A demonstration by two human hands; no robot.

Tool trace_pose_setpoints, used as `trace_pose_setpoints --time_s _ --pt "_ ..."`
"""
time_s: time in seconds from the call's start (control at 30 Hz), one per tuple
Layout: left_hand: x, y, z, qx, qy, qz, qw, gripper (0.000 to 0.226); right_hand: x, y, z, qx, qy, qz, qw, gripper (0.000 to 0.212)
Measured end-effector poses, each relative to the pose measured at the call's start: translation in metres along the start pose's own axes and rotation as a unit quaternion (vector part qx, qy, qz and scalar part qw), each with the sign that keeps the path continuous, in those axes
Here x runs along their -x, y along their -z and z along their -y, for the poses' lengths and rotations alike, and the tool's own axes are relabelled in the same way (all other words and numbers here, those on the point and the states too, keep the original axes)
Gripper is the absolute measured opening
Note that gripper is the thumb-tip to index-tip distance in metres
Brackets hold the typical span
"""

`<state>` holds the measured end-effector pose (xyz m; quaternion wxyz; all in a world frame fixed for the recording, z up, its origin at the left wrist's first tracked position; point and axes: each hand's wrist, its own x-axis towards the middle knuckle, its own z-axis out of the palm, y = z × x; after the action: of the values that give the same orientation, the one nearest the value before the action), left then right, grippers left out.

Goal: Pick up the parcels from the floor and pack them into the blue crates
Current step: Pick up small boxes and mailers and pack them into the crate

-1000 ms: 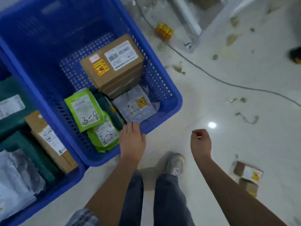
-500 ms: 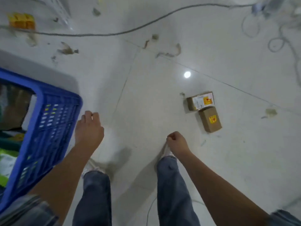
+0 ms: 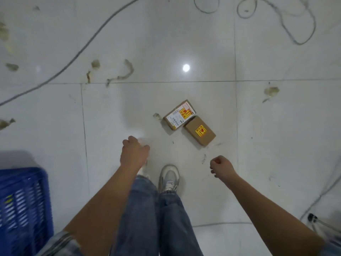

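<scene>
Left hand loosely curled, right hand fisted; both empty, apart. Beyond shoe: labelled box, plain box, touching, long axes perpendicular.

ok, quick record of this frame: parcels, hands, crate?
parcels: white-label box and brown box, touching, on the floor
left hand: empty, loosely curled, short of the boxes
right hand: empty, fist
crate: lower left, apart from the boxes
held: nothing

Glossy tile floor — matt cardbd parcels, plastic crate
</scene>
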<state>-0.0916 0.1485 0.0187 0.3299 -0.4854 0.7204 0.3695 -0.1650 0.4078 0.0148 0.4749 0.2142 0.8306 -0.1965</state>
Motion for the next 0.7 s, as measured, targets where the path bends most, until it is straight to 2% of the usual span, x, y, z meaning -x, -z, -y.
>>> trace_pose_setpoints --time_s 0.13,0.2,0.27,0.33,0.43,0.53,0.7 --pt "-0.029 -0.019 -0.013 0.059 0.036 0.088 0.994 0.045 -0.023 0.011 0.019 0.202 0.060 0.056 0.976 0.025" --pt "-0.043 -0.024 -0.018 0.103 0.089 0.135 0.981 0.040 -0.032 0.018 0.030 0.241 0.069 0.065 0.966 0.029" --pt "-0.057 -0.025 -0.025 0.140 0.125 0.168 0.968 0.039 -0.043 0.026 0.046 0.230 0.071 0.041 0.970 0.029" --pt "-0.065 -0.026 -0.039 0.192 0.152 0.177 0.953 0.025 -0.059 0.027 0.065 0.201 0.059 0.014 0.978 0.027" --pt "-0.082 -0.034 -0.072 0.229 0.161 0.202 0.939 0.015 -0.087 0.021 0.094 0.103 0.038 -0.030 0.993 0.028" --pt "-0.113 -0.058 -0.085 0.204 0.137 0.216 0.945 0.017 -0.117 0.006 0.121 0.100 0.043 -0.014 0.994 0.043" --pt "-0.169 -0.088 -0.096 0.122 0.111 0.203 0.965 0.012 -0.187 -0.015 0.154 0.130 0.058 0.003 0.990 0.052"
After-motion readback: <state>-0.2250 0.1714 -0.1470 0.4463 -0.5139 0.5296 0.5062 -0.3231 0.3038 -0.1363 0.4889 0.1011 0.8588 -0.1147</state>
